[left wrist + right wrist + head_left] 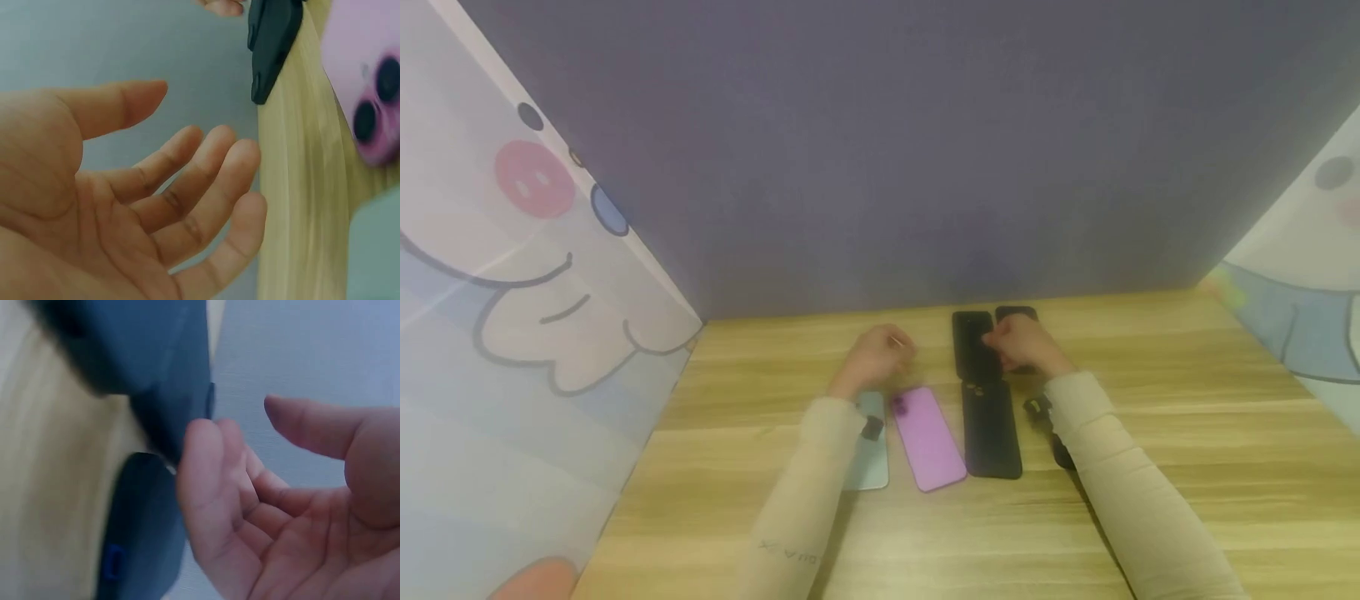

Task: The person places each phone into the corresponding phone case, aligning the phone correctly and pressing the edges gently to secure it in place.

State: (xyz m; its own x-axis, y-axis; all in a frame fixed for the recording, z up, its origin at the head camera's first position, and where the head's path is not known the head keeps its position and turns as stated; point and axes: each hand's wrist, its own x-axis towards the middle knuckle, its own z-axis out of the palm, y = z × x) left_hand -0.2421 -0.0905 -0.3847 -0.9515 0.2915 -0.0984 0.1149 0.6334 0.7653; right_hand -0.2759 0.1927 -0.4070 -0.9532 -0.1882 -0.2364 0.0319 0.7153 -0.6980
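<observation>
My left hand (882,354) hovers behind a purple phone (931,442) and a pale mint phone (874,462). Its palm holds nothing, and the fingers bend loosely with the thumb apart in the left wrist view. Further right, my right hand (1026,342) is over two black phone-shaped slabs, the left one (973,346) and the right one (1017,312), partly covered by the hand. In the right wrist view, fingertips overlap a dark slab's edge (169,369); whether they touch it I cannot tell. The right thumb stands away. Another black slab (992,433) lies nearer, beside the purple phone.
Part of a dark object (1062,454) shows beneath my right forearm. The wooden tabletop (1187,467) meets a grey upright panel (925,167) at the back. Cartoon-printed walls (460,433) flank the table.
</observation>
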